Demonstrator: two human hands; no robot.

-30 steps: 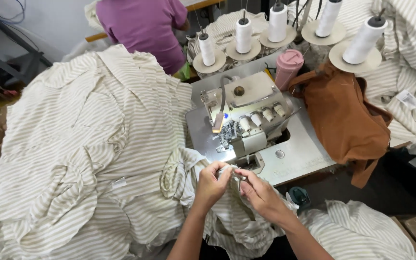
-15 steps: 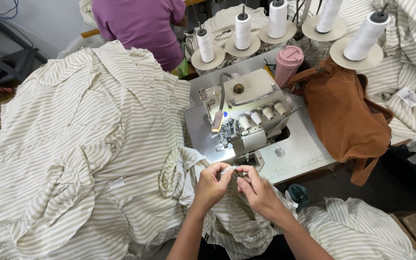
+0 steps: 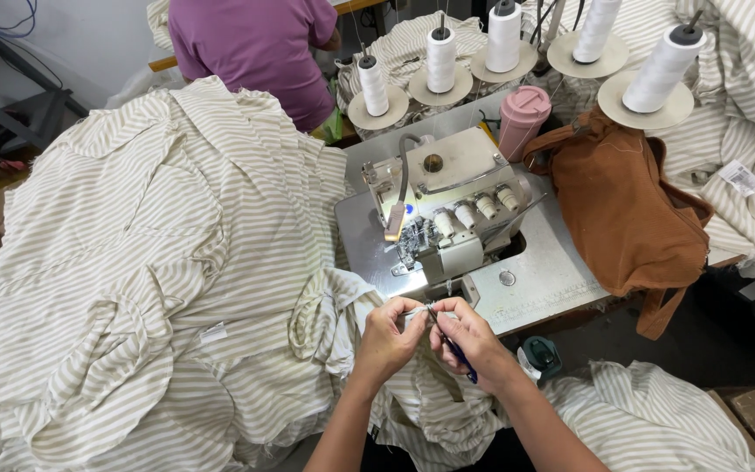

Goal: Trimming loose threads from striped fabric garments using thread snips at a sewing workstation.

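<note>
Together, left hand [image 3: 389, 339] and right hand [image 3: 467, 336] pinch fabric [image 3: 412, 312].

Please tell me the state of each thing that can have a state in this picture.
Left hand: pinching striped fabric.
Right hand: holding small blue-handled tool.
Sewing machine: threaded, nothing under its needle.
Pink cup: lid on, upright.
Brown bag: slumped on table.
Thread cones: upright on stands.
</note>
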